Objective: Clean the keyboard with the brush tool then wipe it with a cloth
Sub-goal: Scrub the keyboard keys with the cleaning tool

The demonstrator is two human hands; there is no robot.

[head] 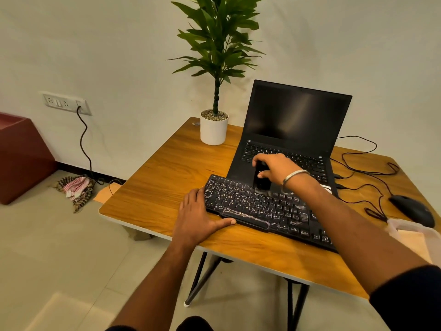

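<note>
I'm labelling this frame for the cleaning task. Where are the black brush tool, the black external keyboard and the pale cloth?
black brush tool [260, 177]: head view, middle of its body below the gripping fingers.
black external keyboard [253, 206]: head view, central keys.
pale cloth [415, 237]: head view, folded middle at the table's right edge.

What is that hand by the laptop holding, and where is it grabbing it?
The right hand grips a black brush tool by its upper body, the lower end on the keyboard. The left hand holds nothing.

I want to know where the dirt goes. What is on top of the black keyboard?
On the keyboard, the right hand holds a black brush against the top rows. The left hand rests at its left end. Keys under the brush and arm are hidden.
</note>
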